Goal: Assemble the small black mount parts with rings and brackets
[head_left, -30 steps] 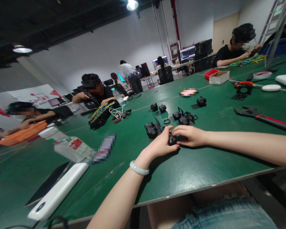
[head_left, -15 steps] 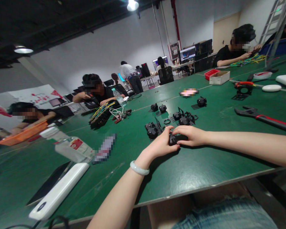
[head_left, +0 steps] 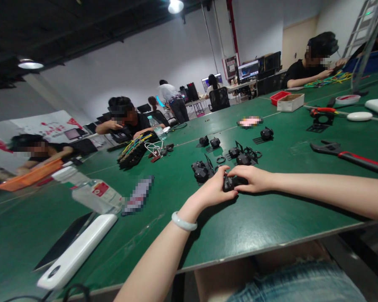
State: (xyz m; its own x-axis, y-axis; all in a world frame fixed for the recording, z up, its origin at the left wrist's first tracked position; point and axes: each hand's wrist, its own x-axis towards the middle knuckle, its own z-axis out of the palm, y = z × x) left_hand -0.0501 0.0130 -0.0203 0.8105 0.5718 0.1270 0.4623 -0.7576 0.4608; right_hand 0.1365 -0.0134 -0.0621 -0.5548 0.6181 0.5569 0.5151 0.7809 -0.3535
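Between my two hands is a small black plastic part (head_left: 229, 184), low over the green table (head_left: 271, 222). My left hand (head_left: 214, 188), with a pale bangle on its wrist, is closed on the part's left side. From the right, my right hand (head_left: 253, 179) curls its fingers round the same part, and the thumbs and fingertips of both hands nearly meet. The fingers hide much of it. Just beyond my hands lie several similar black parts, among them a clustered one (head_left: 201, 171) on the left and a black ring (head_left: 221, 160).
An adjustable wrench (head_left: 349, 156) with red-black handles lies at right. Left are a clear plastic bottle (head_left: 96, 195) and a white power strip (head_left: 78, 251). Small boxes, one white (head_left: 290, 102), stand further back. Co-workers sit across the table, one near bundled wires (head_left: 135, 151).
My hands and the black part stay almost in the same place. Across the table, a co-worker's raised hand has shifted slightly.
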